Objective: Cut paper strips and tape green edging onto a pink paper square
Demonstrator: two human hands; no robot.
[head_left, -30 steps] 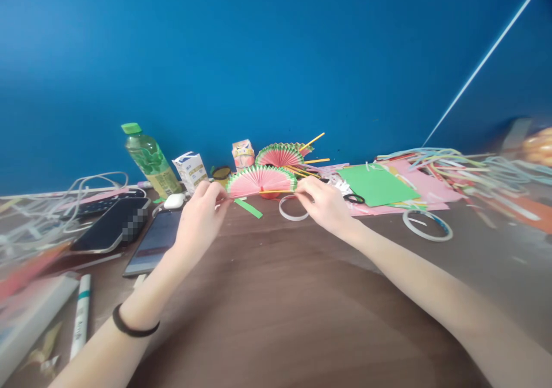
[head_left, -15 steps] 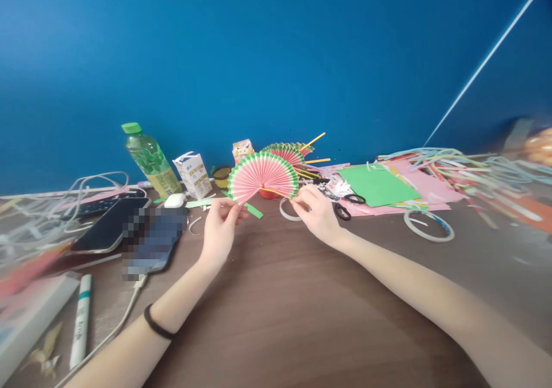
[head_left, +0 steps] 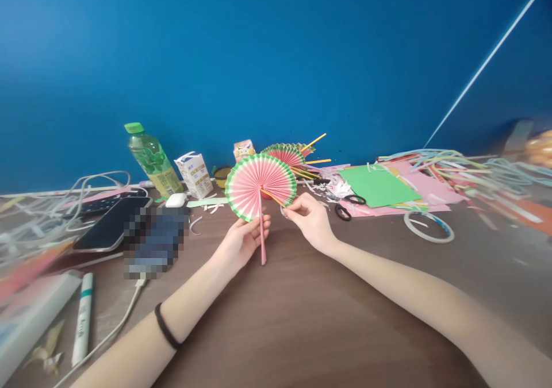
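A pleated pink paper fan with a green rim is spread most of the way round, held up over the brown table. My left hand is closed on its pink stick, which points down toward me. My right hand pinches the fan's yellow stick at the right. A second folded pink and green fan lies behind, by the blue wall.
A green-capped bottle, a small carton, phones and cables sit at the left. A marker lies near the front left. Green paper, scissors, a tape ring and paper strips fill the right.
The fan has opened from a half circle to nearly a full one. My left hand swung its stick down and toward me while my right hand stayed near its place.
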